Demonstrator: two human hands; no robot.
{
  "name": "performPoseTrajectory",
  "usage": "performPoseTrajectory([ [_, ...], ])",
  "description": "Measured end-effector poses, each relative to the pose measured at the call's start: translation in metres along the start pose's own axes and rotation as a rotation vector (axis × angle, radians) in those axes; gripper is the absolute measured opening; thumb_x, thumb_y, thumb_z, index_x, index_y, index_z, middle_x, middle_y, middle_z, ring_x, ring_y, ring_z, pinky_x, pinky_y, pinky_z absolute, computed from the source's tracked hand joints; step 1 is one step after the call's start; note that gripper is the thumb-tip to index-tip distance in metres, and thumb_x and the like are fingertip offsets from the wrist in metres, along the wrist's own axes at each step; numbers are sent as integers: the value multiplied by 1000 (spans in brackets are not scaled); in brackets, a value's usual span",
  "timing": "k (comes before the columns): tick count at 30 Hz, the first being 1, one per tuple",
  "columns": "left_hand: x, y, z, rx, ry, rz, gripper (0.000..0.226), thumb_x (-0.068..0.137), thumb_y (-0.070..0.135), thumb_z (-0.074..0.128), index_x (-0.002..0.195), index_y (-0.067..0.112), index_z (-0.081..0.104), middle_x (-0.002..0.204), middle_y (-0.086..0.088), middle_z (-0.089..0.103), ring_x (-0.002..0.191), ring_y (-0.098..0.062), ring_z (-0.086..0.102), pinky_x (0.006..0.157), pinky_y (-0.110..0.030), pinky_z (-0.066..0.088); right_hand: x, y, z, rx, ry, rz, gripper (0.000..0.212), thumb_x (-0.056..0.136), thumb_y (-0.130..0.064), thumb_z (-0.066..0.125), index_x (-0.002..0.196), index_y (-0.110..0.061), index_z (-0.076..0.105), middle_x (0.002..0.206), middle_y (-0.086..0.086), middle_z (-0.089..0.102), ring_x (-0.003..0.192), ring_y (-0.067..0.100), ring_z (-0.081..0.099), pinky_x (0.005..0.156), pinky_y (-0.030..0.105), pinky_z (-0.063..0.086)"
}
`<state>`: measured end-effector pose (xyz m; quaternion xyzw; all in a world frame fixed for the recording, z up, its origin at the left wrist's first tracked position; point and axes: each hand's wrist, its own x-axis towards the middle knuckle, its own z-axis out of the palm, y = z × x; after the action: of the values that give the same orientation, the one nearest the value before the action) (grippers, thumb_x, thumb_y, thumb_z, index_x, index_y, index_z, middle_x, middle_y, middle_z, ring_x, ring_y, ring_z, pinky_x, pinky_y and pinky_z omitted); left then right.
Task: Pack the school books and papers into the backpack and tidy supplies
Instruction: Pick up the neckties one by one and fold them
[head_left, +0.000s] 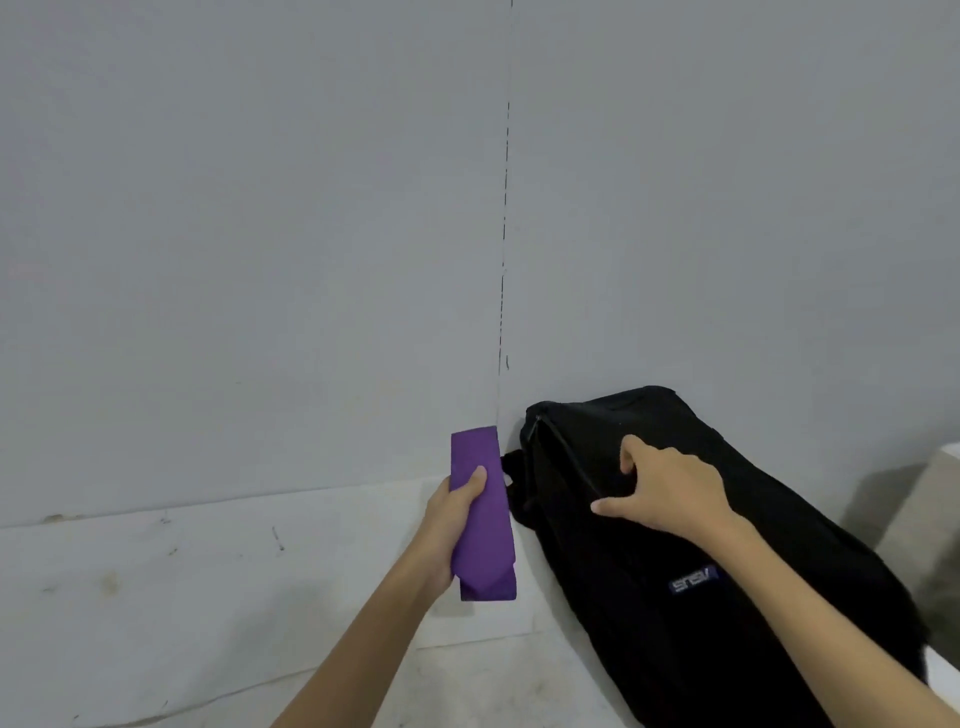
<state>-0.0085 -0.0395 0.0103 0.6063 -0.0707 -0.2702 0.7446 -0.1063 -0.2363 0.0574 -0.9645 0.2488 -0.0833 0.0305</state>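
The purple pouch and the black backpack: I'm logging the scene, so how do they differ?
The purple pouch is slim and held off the surface in the left hand; the black backpack is bulky and lies on the surface against the wall. The pouch is plain; the backpack bears a small logo. The right hand grips the backpack.

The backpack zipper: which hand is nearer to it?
Right. The right hand grips the black backpack at its zipper; the left hand holds a purple case beside the bag.
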Motion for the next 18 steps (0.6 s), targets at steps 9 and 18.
performPoseTrajectory([
  [9, 31, -18, 28, 84, -213, -178, 21, 93, 34, 57, 102, 15, 61, 74, -2, 69, 58, -13, 63, 48, -21, 47, 10, 5, -18, 265, 112, 109, 11, 75, -26, 67, 68, -22, 59, 72, -7, 63, 71, 14, 60, 57, 24, 41],
  [18, 57, -17, 64, 42, -200, -249, 33, 90, 35, 61, 110, 9, 61, 87, -8, 67, 71, -19, 62, 55, -25, 48, 12, 6, -22, 441, 83, 43, 12, 73, -19, 71, 68, -22, 61, 63, -5, 63, 59, 12, 62, 71, 39, 57],
])
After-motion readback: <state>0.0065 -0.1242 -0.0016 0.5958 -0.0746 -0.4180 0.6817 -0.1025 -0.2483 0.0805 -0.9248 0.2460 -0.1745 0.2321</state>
